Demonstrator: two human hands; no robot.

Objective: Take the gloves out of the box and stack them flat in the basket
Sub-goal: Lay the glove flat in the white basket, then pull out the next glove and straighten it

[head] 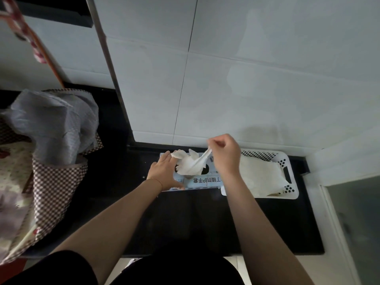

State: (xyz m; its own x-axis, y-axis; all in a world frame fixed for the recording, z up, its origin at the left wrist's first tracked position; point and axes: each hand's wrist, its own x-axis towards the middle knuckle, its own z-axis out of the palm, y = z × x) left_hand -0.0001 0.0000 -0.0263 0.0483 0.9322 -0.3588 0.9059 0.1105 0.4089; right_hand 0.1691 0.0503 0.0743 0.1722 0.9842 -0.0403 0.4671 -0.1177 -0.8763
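A pale blue glove box (202,181) lies flat on the black counter, its oval opening facing up. My left hand (165,171) rests on the box's left end with fingers spread flat. My right hand (223,154) pinches a thin white glove (192,164) and stretches it up and rightward out of the opening; more glove material bunches at the hole. To the right stands a white perforated basket (287,159) holding a flat pile of white gloves (260,175).
A white tiled wall (246,79) rises directly behind the box and basket. At the left sits a checked fabric bag (53,182) with a grey plastic bag (55,124) in it. Black counter (185,219) stretches in front of the box.
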